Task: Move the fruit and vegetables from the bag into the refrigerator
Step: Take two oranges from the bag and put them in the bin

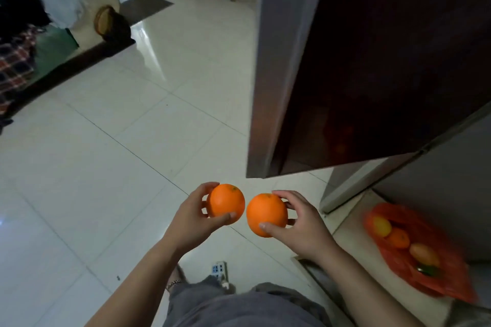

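Note:
My left hand (195, 216) grips one orange (225, 203) and my right hand (300, 225) grips a second orange (265, 214); both are held side by side above the floor, just below the open refrigerator door (372, 61). An orange plastic bag (438, 273) lies on a low ledge at the lower right. Inside it I see a yellow fruit (382, 226), a small orange (398, 237), an oval orange-yellow fruit (423, 254) and something green (427, 270). The refrigerator's inside is not in view.
The dark door swings out over the pale tiled floor (106, 167). The grey refrigerator body (451, 180) stands at the right. A sofa with clothes (39, 21) is at the far left. A power strip (219, 268) lies on the floor near my feet.

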